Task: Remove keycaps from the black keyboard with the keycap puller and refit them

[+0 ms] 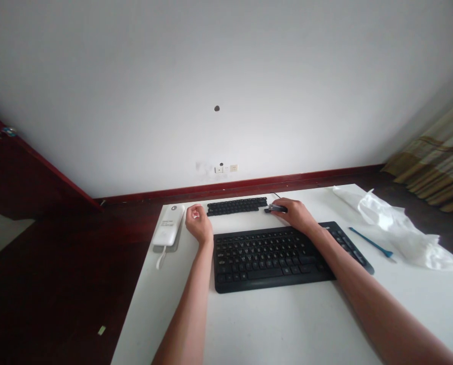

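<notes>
A black keyboard (264, 256) lies flat on the white table, with pale marks across its rows. Behind it, black keycaps (237, 207) are laid out in rows, with a gap at their front right. My right hand (295, 215) reaches over the keyboard and grips a small dark tool with a silvery part (277, 208). The tool's end is at the right end of the keycap rows; a small dark piece shows there, too small to name. My left hand (198, 221) rests curled, left of the rows, fingers partly hidden, with nothing visible in it.
A white phone-like device (166, 233) with a strap lies at the table's left edge. On the right are a blue brush-like tool (371, 242) and a crumpled clear plastic bag (397, 223). The white table (272, 324) stands near a wall with sockets (226, 169).
</notes>
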Demonstrator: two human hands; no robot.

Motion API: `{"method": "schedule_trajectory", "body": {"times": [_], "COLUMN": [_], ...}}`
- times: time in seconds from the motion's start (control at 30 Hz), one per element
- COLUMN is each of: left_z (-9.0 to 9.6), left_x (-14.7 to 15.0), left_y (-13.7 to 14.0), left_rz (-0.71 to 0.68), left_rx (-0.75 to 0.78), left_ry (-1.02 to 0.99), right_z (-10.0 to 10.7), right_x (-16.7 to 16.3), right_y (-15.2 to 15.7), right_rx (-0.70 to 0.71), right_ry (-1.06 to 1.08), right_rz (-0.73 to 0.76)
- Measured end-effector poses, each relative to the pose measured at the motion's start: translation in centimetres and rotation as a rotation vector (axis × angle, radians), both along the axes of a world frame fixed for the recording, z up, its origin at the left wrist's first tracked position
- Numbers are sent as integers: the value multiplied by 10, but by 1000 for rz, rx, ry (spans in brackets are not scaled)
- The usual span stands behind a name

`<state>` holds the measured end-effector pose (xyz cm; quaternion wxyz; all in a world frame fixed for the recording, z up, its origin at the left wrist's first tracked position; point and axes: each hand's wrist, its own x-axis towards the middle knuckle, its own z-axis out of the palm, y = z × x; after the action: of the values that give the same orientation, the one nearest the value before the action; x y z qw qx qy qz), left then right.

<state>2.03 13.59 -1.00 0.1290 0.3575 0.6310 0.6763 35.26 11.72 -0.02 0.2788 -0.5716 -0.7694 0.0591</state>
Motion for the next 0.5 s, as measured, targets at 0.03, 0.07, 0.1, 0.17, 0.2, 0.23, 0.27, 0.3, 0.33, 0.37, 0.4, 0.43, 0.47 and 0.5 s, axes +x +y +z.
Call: {"method": "schedule_trajectory", "body": {"times": [0.03,0.07,0.1,0.17,0.2,0.23,0.27,0.3,0.33,0.37,0.4,0.43,0.47,0.5], "left_z": [1,1,1,2,2,2,2,2,2,2,2,2,1,1], "left_x": [1,1,1,1,0,0,0,0,0,0,0,0,0,0], "left_y": [0,-1,-1,-1,-1,-1,-1,-1,-1,-1,-1,-1,-1,0], "left_rz": [0,2,5,4,0,-5,-9,-13,-15,-16,-18,-19,-22,-26], "left_rx": [-6,-13,-18,-21,-22,-24,-27,-32,-39,-44,-48,-50,-47,-39], "left_ry": [4,6,5,1,1,4,7,11,13,14,13,12,11,11], "right_z": [0,1,2,3,4,6,6,7,8,8,7,7,6,5], "right_x": [0,0,0,0,-1,-2,-3,-5,-7,-9,-12,-15,-17,-19], "right_y": [0,-1,-2,-4,-5,-6,-7,-7,-7,-7,-6,-5,-4,-3], "right_rx": [18,25,19,-30,-61,-89,-110,-123,-128,-129,-128,-127,-128,-130], "right_ry": [4,5,0,-18,-28,-36,-42,-47,-50,-53,-55,-59,-65,-73], "right_rz": [-8,-24,-48,-110,-139,-167,-192,-210,-224,-233,-239,-242,-244,-245]}}
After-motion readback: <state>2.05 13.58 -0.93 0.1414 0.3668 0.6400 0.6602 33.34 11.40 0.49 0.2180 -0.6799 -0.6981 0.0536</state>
